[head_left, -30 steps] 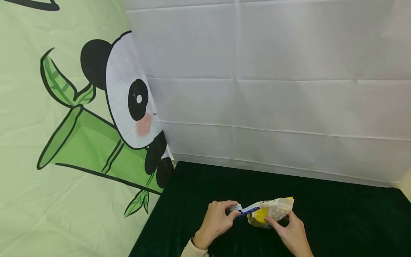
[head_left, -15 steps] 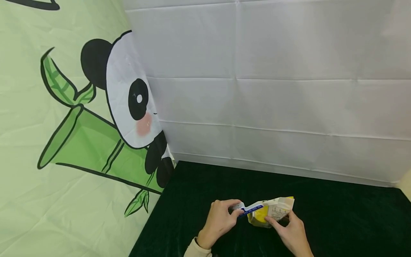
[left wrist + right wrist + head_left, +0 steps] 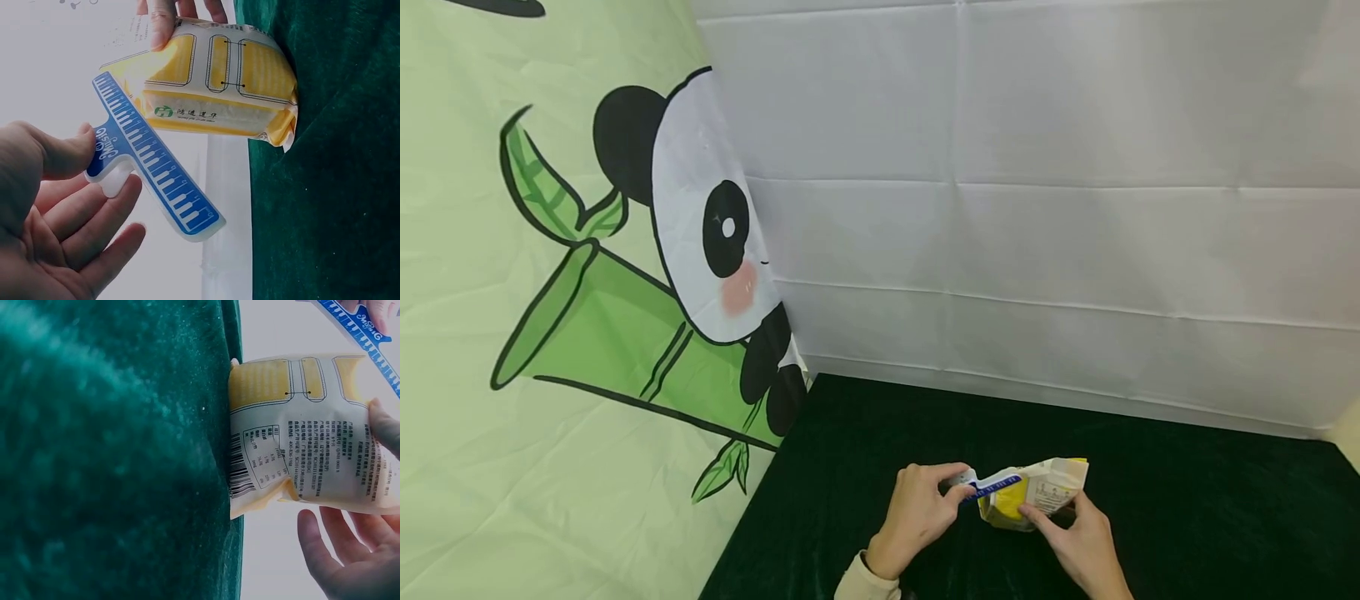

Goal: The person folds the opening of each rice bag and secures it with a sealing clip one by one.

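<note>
My left hand [image 3: 917, 510] pinches a blue-and-white clip [image 3: 164, 164] by its tabs, thumb on the printed blue tab and fingertips at the white one behind. Piano keys are printed along the clip's long bar. A yellow-and-white plastic food packet [image 3: 312, 450], with a barcode and small print, stands on the dark green cloth. Thumb and fingers of my right hand [image 3: 1078, 542] grip the packet near its upper end. In the left wrist view the clip's bar slants across the packet's upper corner, with the bar's far end out past it.
A dark green velvety cloth [image 3: 1187, 500] covers the table. Behind rises a creased white sheet [image 3: 1037, 250]. To the left hangs a light green backdrop [image 3: 445, 467] printed with a panda and bamboo.
My left hand has moved slightly right with the clip, bringing the bar further over the packet. The right hand and packet stay nearly in place. The head view has shifted a little.
</note>
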